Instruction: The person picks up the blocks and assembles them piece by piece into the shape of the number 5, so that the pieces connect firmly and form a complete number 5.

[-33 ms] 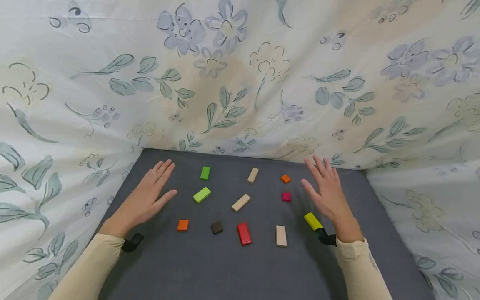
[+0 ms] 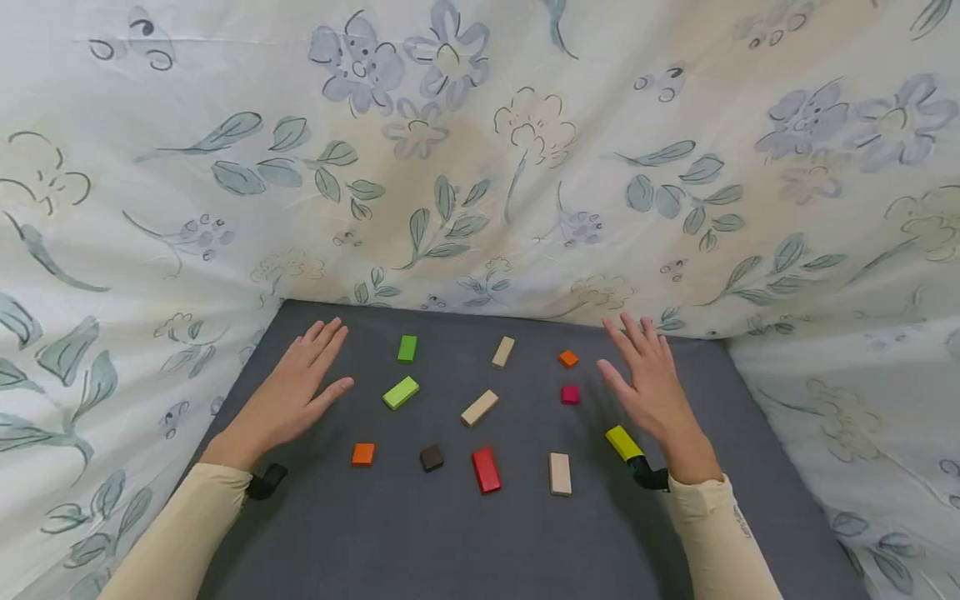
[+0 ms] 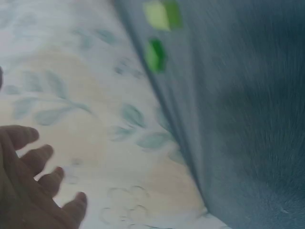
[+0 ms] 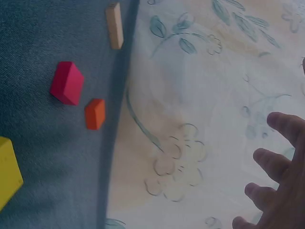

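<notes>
My left hand hovers over the left side of the grey mat with straight, spread fingers and holds nothing. Nearest to it are a lime block, a green block and an orange square block. On the right side my right hand is also held up, fingers spread, with nothing in it. A yellow block lies below that hand, partly covered by the black wrist strap in the head view. Left of its thumb are a magenta block and a small orange block.
Between the hands lie a dark brown block, a red block and pale wooden blocks, all apart from one another. The grey mat ends at a flowered cloth rising behind and at both sides.
The head view has shifted very slightly. Both hands keep the same spread pose, and the blocks lie as before.
</notes>
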Demonstrator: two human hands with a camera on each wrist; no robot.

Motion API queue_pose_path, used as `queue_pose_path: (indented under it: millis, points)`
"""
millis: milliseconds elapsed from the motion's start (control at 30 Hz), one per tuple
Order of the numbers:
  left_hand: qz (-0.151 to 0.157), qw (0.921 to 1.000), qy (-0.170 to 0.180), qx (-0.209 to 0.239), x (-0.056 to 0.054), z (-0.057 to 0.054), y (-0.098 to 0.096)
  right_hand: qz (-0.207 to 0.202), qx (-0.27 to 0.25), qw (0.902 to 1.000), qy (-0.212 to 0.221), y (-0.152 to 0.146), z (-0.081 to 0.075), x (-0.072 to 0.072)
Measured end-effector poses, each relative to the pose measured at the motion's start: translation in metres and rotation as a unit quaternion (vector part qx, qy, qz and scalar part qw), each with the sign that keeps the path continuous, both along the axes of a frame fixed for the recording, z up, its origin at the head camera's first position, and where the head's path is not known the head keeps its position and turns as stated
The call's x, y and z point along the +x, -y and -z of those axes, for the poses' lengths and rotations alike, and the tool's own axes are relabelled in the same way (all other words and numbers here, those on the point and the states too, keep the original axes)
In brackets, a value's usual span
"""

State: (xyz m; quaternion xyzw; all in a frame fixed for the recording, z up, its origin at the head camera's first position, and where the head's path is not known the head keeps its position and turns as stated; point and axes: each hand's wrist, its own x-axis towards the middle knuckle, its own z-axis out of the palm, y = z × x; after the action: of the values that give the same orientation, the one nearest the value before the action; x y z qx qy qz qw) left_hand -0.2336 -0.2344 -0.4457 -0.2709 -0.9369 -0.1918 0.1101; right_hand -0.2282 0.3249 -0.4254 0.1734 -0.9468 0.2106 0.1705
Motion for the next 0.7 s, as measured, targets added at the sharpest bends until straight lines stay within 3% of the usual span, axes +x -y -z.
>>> queue_pose_path:
  millis: [100, 200, 367, 533, 700]
  points:
    - [0.006, 0.9997, 0.024, 0.000, -0.017, 0.000, -0.008, 0.001, 0.004, 1.0000, 0.004, -0.003, 0.000, -0.005]
    - [0.010, 0.9976, 0.067, 0.013, -0.046, -0.002, -0.020, -0.018, 0.007, 0.9997, 0.016, 0.001, -0.002, -0.018]
    - [0.013, 0.9911, 0.125, 0.044, -0.080, -0.008, -0.034, -0.081, 0.012, 0.9951, 0.055, 0.022, -0.004, -0.054]
    - [0.030, 0.9850, 0.162, 0.052, -0.102, -0.004, -0.047, -0.118, 0.009, 0.9880, 0.098, 0.039, 0.001, -0.084]
    - [0.048, 0.9796, 0.187, 0.055, -0.113, 0.009, -0.056, -0.129, 0.018, 0.9820, 0.137, 0.051, 0.013, -0.098]
